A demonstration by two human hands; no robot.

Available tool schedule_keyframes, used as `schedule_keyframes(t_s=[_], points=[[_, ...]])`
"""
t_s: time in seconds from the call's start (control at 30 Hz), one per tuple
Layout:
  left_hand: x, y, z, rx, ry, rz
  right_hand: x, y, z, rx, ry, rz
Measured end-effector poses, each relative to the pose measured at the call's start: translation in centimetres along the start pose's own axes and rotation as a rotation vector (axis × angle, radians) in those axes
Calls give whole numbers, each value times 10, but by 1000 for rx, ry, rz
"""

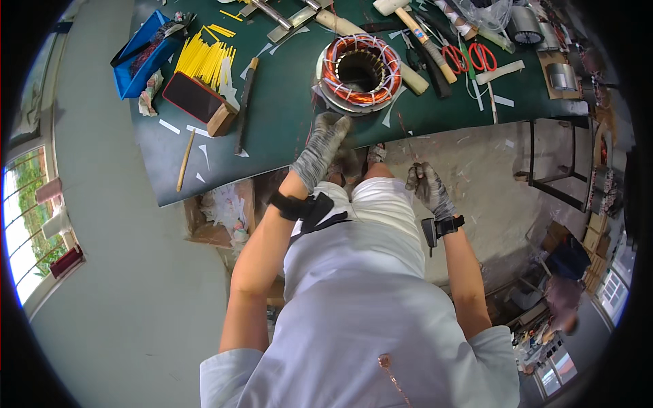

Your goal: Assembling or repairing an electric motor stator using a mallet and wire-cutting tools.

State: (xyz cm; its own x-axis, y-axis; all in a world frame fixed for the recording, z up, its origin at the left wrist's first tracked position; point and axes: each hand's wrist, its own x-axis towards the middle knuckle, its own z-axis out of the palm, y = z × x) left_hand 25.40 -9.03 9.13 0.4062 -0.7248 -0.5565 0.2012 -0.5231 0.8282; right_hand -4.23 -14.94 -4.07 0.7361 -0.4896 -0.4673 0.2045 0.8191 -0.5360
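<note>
A motor stator (371, 97) with orange-red copper windings laced in white cord stands at the table's near edge. My left hand (326, 144), in a grey glove, is just below the stator's near rim. Its fingers are curled together, and what they hold, if anything, is hidden. Farther right and off the table edge, my right hand (431, 189) is also gloved, with its fingers pinched. A thin reddish wire (406, 136) runs up from those fingers toward the table. Both wrists wear black straps.
On the green-topped table (272, 122) lie yellow sticks (204, 62), a blue bin (143, 58), a phone (194, 95) against a wooden block (222, 120), a dark bar (246, 105), a mallet (425, 44) and red-handled scissors (481, 58). A metal frame (559, 180) stands at right.
</note>
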Motion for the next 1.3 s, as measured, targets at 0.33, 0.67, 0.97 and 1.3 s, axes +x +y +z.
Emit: schedule_keyframes(t_s=[0.33,0.67,0.97,1.3], points=[[4,-30,16,-980,-192,-266,49,-148,-40,-1417,697,-592],[-34,-32,50,-1359,-87,-224,174,-174,151,-2402,-913,-937],[-52,-20,51,-1358,180,-211,123,-145,112,-1721,-229,-1115],[-46,-7,102,-1317,210,-152,205,-322,-147,-2549,543,-467]])
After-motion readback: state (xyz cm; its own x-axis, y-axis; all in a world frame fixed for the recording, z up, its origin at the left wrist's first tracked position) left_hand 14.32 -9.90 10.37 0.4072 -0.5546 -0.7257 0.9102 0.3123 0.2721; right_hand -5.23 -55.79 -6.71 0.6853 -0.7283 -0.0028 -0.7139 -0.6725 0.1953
